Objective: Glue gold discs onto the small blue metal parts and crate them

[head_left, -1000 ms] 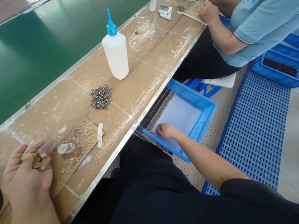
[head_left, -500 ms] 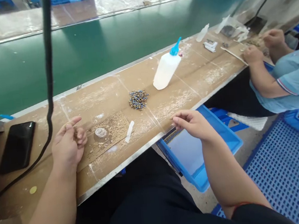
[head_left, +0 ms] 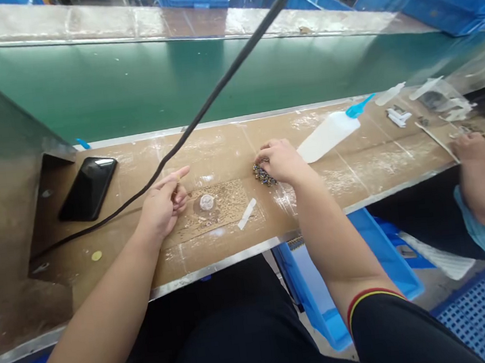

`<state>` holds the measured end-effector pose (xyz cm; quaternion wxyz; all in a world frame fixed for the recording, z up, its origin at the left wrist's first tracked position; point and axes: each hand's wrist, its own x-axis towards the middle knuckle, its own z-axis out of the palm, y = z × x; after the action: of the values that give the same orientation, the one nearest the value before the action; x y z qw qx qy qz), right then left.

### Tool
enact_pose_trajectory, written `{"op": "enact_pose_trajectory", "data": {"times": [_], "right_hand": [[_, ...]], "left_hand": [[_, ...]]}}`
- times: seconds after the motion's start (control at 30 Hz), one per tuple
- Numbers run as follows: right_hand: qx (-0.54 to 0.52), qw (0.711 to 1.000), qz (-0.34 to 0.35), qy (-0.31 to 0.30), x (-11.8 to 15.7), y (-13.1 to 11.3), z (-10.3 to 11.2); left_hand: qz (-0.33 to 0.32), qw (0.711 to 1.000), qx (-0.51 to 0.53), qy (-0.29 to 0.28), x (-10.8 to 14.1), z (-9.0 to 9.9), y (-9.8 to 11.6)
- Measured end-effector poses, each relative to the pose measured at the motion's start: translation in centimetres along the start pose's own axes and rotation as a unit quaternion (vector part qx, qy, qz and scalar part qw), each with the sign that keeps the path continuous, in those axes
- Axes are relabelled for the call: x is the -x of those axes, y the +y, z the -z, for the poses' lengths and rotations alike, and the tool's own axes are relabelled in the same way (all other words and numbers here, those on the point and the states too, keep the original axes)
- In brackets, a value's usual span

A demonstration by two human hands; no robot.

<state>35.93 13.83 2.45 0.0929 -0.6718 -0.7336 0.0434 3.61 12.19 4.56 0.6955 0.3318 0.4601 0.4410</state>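
My right hand point(head_left: 282, 161) reaches down over a small pile of blue and brass-coloured metal parts point(head_left: 263, 174). Its fingers are bent in a pinch at the pile, and the tips are partly hidden, so I cannot make out what is between them. My left hand point(head_left: 163, 204) hovers at the left edge of a speckled brown board point(head_left: 231, 200), index finger stretched out and the other fingers curled closed. Anything in its curl is hidden. On the board stands a small round dish with white paste point(head_left: 206, 202). A white strip point(head_left: 247, 214) lies at the board's right end.
A translucent bottle with a blue nozzle point(head_left: 328, 135) leans beyond my right hand. A black cable point(head_left: 201, 113) crosses over the bench near a phone point(head_left: 88, 188). A blue bin point(head_left: 310, 290) sits below the edge. A co-worker's hands point(head_left: 473, 148) are at far right.
My right hand has moved from the bench's front edge forward to the pile of parts. My left hand keeps its curled pose. The camera view has turned left.
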Motion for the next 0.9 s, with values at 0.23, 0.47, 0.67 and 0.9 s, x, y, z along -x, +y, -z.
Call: {"op": "enact_pose_trajectory", "data": {"times": [0.23,0.47,0.67,0.9], "right_hand": [[-0.024,0.994,0.051,-0.092,-2.5,0.2,0.5],[-0.153,0.979,0.097,-0.09,-1.6,-2.2,0.3],[-0.17,0.976,0.11,-0.081,-1.0,-3.1,-1.1],[-0.235,0.967,0.099,0.01,-0.5,-4.8,-1.6]], "left_hand": [[-0.032,0.999,0.036,-0.005,-0.4,0.9,-0.7],[-0.017,1.0,0.026,-0.002,-0.6,0.9,-1.0],[0.04,0.998,0.034,0.025,-0.5,0.5,-0.3],[0.036,0.997,0.059,0.028,-0.7,0.6,-0.6]]}}
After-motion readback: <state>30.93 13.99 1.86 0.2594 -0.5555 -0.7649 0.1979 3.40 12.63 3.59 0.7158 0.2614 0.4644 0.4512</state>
